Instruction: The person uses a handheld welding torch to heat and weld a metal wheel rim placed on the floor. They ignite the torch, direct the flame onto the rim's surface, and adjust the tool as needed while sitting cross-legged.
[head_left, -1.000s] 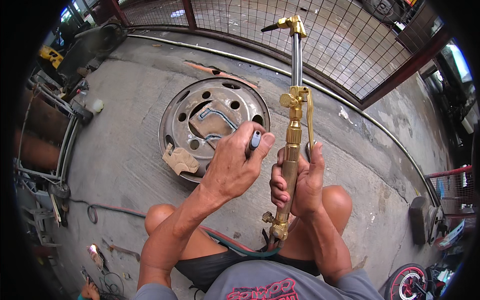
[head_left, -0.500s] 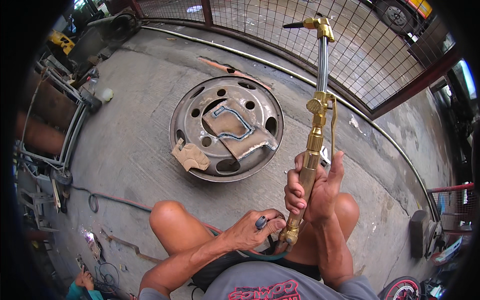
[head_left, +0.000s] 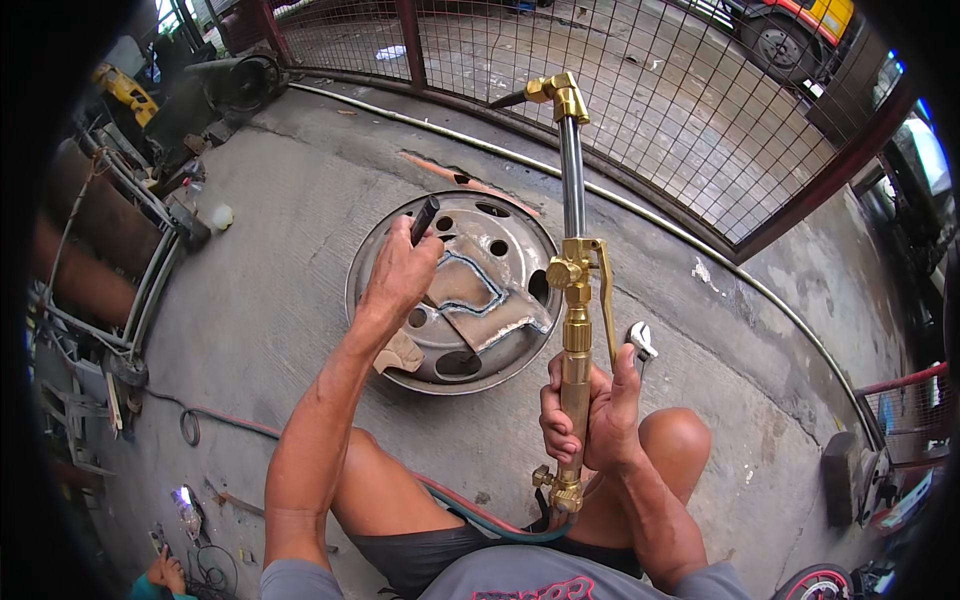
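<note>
My right hand (head_left: 590,410) grips the brass handle of a gas cutting torch (head_left: 573,290), held upright with its bent nozzle near the top of the view. My left hand (head_left: 400,275) is raised over a steel wheel rim (head_left: 375,245) lying flat on the concrete, and it holds a small dark stick-shaped lighter (head_left: 424,218). A cut metal plate (head_left: 480,295) lies across the rim's centre. Red and green hoses (head_left: 480,515) run from the torch base across my lap.
A red-framed wire mesh fence (head_left: 680,110) runs along the far side, with a pipe along its foot. An adjustable wrench (head_left: 641,340) lies on the floor by the torch. Metal racks and clutter (head_left: 110,270) stand at the left. Another person's hand (head_left: 165,572) shows at the lower left.
My left hand has risen from the torch's base valves near my lap up over the wheel rim, carrying the lighter. The torch has stayed upright in my right hand.
</note>
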